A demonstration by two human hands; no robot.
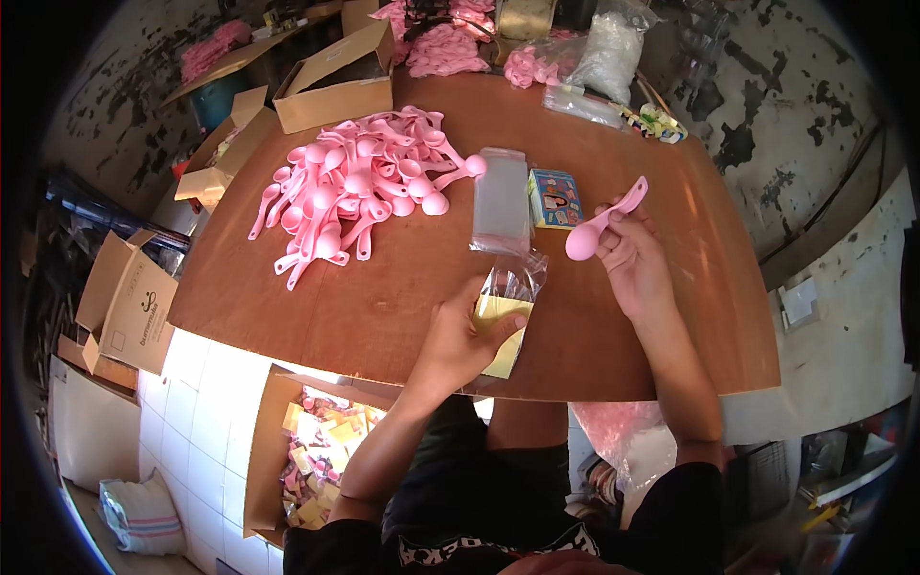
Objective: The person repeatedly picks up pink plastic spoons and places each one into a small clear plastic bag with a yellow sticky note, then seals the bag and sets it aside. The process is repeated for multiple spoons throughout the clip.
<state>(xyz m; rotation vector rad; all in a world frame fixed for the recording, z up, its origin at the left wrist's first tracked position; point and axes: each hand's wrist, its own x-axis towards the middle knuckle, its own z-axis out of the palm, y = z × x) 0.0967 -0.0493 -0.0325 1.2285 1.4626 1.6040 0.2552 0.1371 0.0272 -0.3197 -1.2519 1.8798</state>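
My left hand [470,335] grips a clear plastic bag [513,277] with a pale yellow card [500,362] inside, near the table's front edge. The bag's upper end points away from me. Raised over the right side of the table, my right hand [632,254] pinches a pink measuring spoon [583,240] by its handle, bowl toward the left. Beyond my hands lie a stack of flat clear bags [500,196] and a stack of colourful printed cards [556,199]. A big heap of pink spoons [359,177] covers the table's left part.
The brown table [402,307] has a curved outline. An open cardboard box [340,86] stands at its far left. Below the front edge, another box [261,450] holds many filled packets. A bulging clear bag [613,53] and a pack of plastic sleeves [583,105] occupy the far right.
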